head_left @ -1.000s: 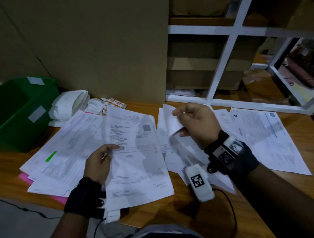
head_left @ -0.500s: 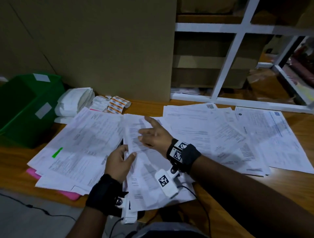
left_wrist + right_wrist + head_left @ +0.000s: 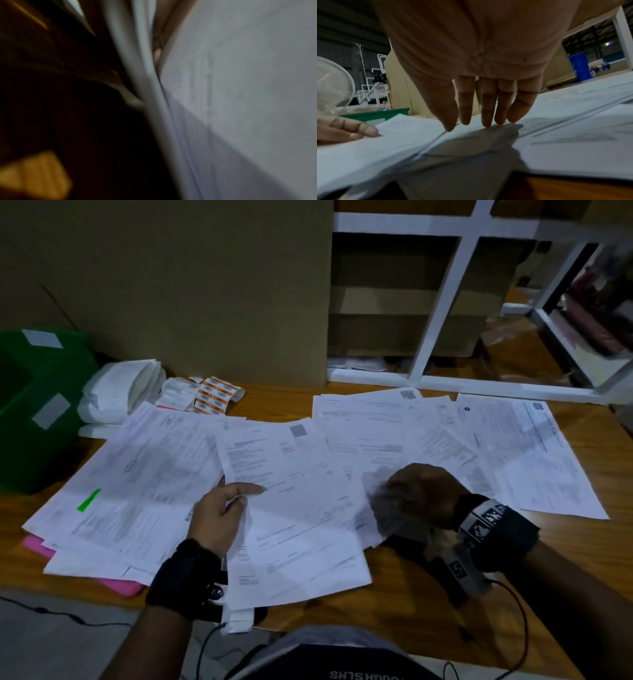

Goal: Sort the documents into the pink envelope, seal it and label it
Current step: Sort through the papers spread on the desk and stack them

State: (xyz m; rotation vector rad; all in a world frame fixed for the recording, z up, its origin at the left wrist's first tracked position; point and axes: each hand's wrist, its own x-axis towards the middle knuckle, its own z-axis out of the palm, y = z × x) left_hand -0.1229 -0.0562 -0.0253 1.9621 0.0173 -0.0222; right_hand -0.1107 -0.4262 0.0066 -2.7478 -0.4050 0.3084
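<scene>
1. My left hand (image 3: 219, 518) pinches the sheaf of papers (image 3: 298, 529) at its left edge, long axis running toward the worktop's back edge.
2. My right hand (image 3: 416, 494), fingers (image 3: 485, 108) straight, touches its right edge.
3. The pink envelope (image 3: 34, 544) lies leftward, under a paper pile, nearer my left hand.

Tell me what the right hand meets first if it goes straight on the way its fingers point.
Probably the held sheet: the right hand points its straight fingertips down at that paper, touching or nearly touching; depth is unclear.

Dim light falls on a wooden worktop (image 3: 404, 604). Behind it stands a large brown cardboard panel (image 3: 191, 285), beside a white-framed shelving unit (image 3: 442, 313) stacked with cardboard boxes (image 3: 387, 302). Grey floor (image 3: 51, 642) shows below the worktop's near edge.
</scene>
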